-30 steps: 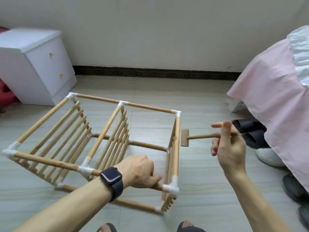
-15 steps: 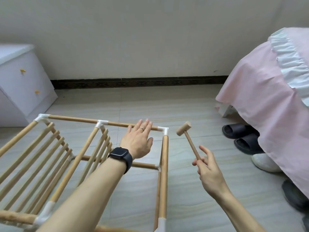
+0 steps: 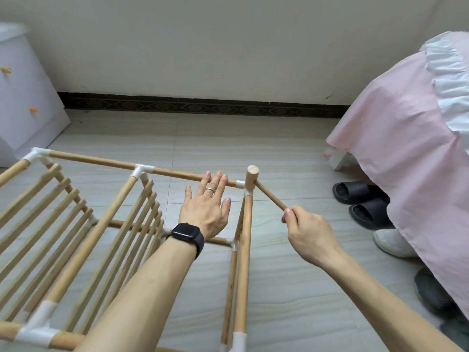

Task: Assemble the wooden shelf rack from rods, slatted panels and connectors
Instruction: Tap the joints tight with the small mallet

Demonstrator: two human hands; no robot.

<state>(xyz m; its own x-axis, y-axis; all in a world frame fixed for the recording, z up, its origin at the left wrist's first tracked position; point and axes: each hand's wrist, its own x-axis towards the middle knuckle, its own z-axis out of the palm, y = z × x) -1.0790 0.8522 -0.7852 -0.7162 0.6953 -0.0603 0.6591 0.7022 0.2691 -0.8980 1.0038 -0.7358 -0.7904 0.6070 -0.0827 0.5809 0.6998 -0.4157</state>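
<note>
Pale grey floor tiles [image 3: 279,288] run back to a dark patterned skirting board [image 3: 203,106] under a plain wall. Left of the rack stands a white drawer cabinet [image 3: 30,102] with small orange knobs. The light wooden rack of round rods [image 3: 101,161] lies on its side on the tiles, with its slatted panels [image 3: 132,237] standing on edge inside the frame.

The person's left hand [image 3: 205,208], with a black smartwatch [image 3: 189,235] on the wrist, reaches over the rack's open end. Its fingers are straight and slightly spread. Their tips rest on the rack's far top rod and they hold nothing.

Just right of those fingertips is the rack's white plastic corner connector [image 3: 244,185]. The small wooden mallet [image 3: 252,177] has its cylindrical head at that connector's outer side and looks to touch it. The right hand [image 3: 311,233], right of the rack, curls its fingers round the end of the mallet's handle.

Further right of the rack lie two black slippers [image 3: 360,196] and a white shoe [image 3: 390,243], partly under a pink bed cover [image 3: 406,153] with a white frill.
</note>
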